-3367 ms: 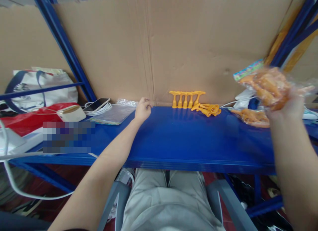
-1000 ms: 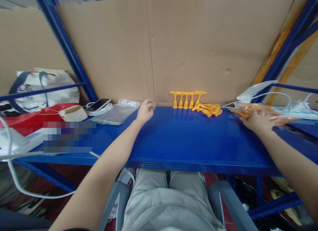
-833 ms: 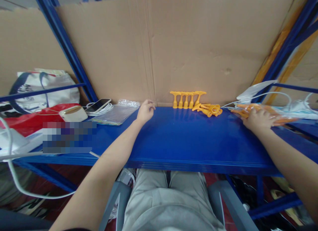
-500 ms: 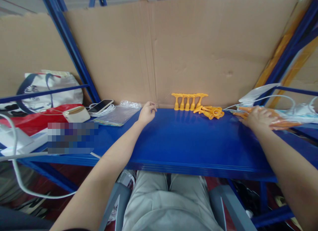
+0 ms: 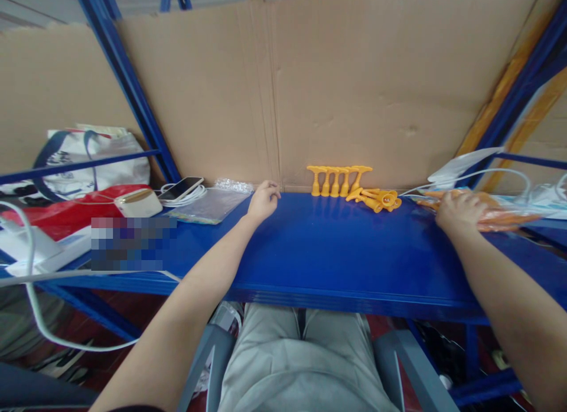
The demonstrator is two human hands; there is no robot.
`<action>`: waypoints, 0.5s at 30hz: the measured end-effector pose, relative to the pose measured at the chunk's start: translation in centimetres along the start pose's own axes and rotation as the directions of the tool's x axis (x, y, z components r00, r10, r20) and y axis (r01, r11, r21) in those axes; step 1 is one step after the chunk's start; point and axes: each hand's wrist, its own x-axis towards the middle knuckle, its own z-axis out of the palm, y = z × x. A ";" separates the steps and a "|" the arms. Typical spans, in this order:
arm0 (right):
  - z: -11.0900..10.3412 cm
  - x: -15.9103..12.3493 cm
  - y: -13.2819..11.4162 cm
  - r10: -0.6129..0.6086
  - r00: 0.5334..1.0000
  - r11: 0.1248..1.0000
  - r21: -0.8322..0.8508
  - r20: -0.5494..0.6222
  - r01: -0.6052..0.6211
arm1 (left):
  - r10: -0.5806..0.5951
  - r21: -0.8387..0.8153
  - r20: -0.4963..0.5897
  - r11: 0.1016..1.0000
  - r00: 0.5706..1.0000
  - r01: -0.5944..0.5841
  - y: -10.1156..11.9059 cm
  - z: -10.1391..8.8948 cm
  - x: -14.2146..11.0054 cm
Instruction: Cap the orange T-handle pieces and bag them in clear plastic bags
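Note:
My left hand (image 5: 263, 200) rests on the blue tabletop (image 5: 328, 252) with its fingers loosely curled and nothing visible in them. It is beside a flat clear plastic sleeve (image 5: 212, 204). My right hand (image 5: 460, 211) lies over a clear plastic bag of orange pieces (image 5: 505, 217) at the right, its fingers bent around the near part; the fingertips are partly hidden. Between the hands, several yellow T-topped plastic pieces (image 5: 335, 181) with flared bases stand in a row against the cardboard. More of these yellow pieces (image 5: 376, 199) lie in a small pile beside them.
At the left are a phone (image 5: 181, 189) on a coiled white cable, a cream-coloured case (image 5: 138, 203), a red bag (image 5: 75, 205) and a white tote bag (image 5: 106, 164). A cardboard sheet (image 5: 354, 81) stands behind. White cables and a white object (image 5: 465, 164) are at the right.
My right hand has brought the raised bag of orange pieces down onto the tabletop at the right, and its spread fingers have since drawn in. My left hand stays in place; the view shifts slightly.

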 end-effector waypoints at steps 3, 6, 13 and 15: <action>0.3 0.3 0.0 -0.006 1.000 1.000 -0.013 0.012 0.006 | 0.001 0.024 0.009 1.000 1.000 -0.001 -0.1 0.0 0.0; 0.4 0.5 0.0 -0.015 0.999 1.000 -0.026 0.047 0.016 | 0.000 0.041 0.026 0.999 1.000 -0.001 -0.2 0.0 0.0; 0.6 0.5 0.3 -0.046 0.998 0.996 -0.073 0.041 0.049 | -0.003 0.078 0.089 0.997 0.996 -0.004 -0.5 0.0 0.1; 0.6 0.3 0.3 -0.057 0.998 0.995 -0.086 0.026 0.059 | -0.012 0.106 0.146 0.994 0.989 -0.004 -0.7 0.1 0.1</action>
